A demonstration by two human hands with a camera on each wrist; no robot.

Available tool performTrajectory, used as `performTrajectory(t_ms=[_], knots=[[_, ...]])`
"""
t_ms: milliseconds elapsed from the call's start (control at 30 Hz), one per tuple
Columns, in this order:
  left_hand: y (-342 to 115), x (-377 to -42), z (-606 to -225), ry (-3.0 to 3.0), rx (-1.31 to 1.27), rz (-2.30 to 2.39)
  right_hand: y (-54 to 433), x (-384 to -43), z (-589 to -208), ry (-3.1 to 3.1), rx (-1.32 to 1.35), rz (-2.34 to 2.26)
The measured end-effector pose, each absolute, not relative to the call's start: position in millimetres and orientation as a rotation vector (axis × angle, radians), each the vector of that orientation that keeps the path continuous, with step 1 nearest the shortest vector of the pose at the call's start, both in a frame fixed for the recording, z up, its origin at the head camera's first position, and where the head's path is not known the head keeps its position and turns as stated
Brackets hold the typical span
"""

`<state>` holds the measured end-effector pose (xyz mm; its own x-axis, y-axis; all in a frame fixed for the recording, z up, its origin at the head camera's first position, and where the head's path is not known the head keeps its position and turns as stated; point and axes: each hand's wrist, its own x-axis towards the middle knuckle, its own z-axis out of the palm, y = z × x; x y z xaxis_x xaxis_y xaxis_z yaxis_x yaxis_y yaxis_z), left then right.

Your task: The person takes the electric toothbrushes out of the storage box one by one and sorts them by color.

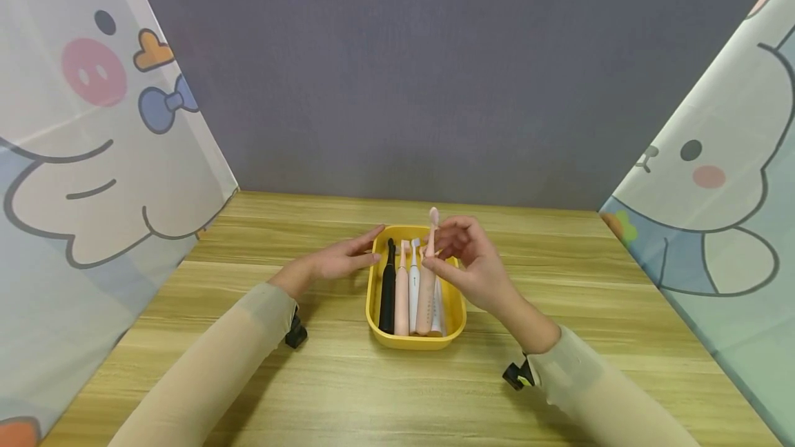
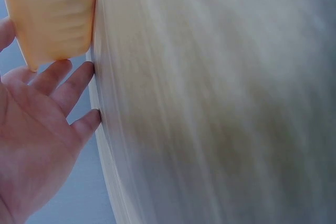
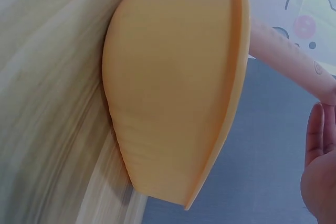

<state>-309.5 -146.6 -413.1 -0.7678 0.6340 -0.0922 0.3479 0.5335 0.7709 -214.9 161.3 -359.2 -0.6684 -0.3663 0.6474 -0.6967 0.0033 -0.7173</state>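
A yellow bin point(image 1: 415, 343) holds several electric toothbrushes lying side by side. My right hand point(image 1: 475, 264), over the bin's right side, pinches a pink toothbrush point(image 1: 426, 299) by the top of its handle, near the neck. Its head points up and its lower end is still inside the bin. In the right wrist view the pink handle point(image 3: 291, 59) slants past the bin's rim. With fingers extended, my left hand point(image 1: 335, 261) has its fingertips at the bin's far left rim; the left wrist view shows the fingers point(image 2: 73, 85) right against its wall.
Left to right in the bin lie a black toothbrush point(image 1: 388, 295), a lighter pink one point(image 1: 401, 302) and a white one point(image 1: 414, 292). Another white handle point(image 1: 437, 312) shows at the right, partly hidden. The wooden table point(image 1: 323, 392) runs back to a grey panel point(image 1: 397, 88).
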Motion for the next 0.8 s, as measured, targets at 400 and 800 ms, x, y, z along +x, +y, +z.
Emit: performTrajectory(t_ms=[400,800], knots=[[-146.1,-308.7,-413.2,2.419,0.800,1.094,167.7,-205.8,-362.1,-2.259,1.015,1.760],[-146.2,-307.8,-413.0,2.436,0.790,1.070,175.4,-199.2,-374.8,-2.426,1.018,1.945]])
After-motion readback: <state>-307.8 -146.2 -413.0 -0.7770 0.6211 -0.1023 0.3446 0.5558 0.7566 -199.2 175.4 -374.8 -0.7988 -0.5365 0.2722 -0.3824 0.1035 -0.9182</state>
